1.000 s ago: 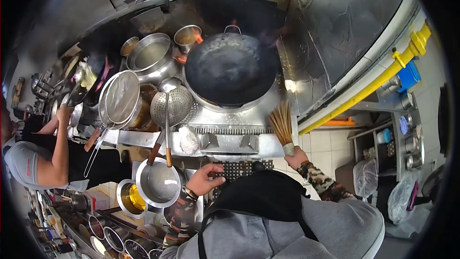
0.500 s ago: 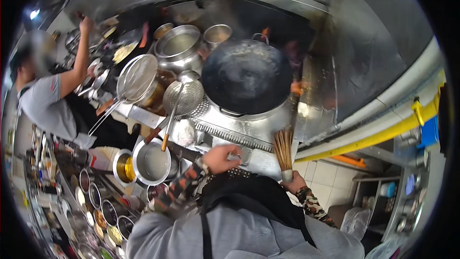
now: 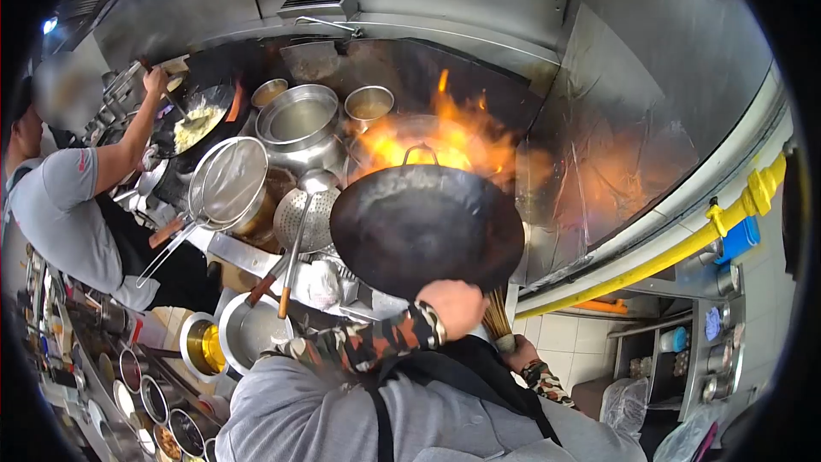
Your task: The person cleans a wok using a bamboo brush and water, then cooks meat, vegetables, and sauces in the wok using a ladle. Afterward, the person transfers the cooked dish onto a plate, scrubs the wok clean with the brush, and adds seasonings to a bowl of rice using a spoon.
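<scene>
A large black wok is tilted and pulled off its burner, its near rim under my left hand. The fingers of that hand are closed at the wok's edge, slightly blurred. Orange flames rise from the open burner behind the wok. My right hand, lower right of the wok, is wrapped round the base of a bamboo brush. The wok's rim partly covers the bristles. Inside the wok the surface looks dark, with a paler grey band near the far side.
A perforated ladle, a mesh strainer and a steel pot stand left of the wok. Farther left, a co-worker stirs pale food in another wok. A yellow pipe runs along the right.
My left hand has reached right and closed at the wok's near edge. The wok has come toward me off the burner, and large flames now show. The brush is still in my right hand.
</scene>
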`<state>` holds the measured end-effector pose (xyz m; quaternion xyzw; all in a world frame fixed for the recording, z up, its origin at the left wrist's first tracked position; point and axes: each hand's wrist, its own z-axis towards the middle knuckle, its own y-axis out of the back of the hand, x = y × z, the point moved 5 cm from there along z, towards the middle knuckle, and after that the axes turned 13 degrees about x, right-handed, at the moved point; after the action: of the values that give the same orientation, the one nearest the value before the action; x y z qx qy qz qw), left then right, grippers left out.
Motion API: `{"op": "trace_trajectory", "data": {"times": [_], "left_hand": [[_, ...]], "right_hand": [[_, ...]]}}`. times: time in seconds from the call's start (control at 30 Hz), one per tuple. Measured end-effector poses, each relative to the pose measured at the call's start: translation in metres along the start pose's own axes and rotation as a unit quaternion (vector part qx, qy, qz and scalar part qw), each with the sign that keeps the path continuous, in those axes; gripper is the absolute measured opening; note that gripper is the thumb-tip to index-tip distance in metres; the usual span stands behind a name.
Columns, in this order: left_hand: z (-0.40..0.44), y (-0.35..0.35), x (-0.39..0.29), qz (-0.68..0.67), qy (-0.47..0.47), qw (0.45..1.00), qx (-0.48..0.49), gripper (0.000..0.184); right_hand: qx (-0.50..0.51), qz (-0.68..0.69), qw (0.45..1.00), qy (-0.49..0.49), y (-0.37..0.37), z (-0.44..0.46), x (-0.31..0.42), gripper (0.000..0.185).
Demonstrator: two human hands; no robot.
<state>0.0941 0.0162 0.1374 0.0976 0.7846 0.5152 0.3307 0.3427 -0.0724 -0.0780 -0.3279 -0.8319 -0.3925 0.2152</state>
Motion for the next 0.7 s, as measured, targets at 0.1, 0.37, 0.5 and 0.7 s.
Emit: {"op": "trace_trajectory", "data": {"times": [0.1,0.37,0.5,0.7], "left_hand": [[0.009,-0.005,0.019,-0.007,0.032,0.999,0.010,0.040],[0.098,-0.079,0.158,0.078,0.103,0.986,-0.108,0.036],[0.105,-0.074,0.157,0.068,0.101,0.989,-0.085,0.038],[0.112,-0.080,0.162,0.071,0.114,0.989,-0.069,0.028]], "right_hand": [[-0.022,-0.062,0.998,0.004,0.001,-0.002,0.012,0.055],[-0.040,-0.108,0.992,-0.042,-0.013,0.009,0.001,0.063],[-0.046,-0.032,0.998,-0.019,-0.016,0.012,-0.010,0.062],[-0.079,0.068,0.994,0.022,-0.012,-0.013,0.012,0.055]]}}
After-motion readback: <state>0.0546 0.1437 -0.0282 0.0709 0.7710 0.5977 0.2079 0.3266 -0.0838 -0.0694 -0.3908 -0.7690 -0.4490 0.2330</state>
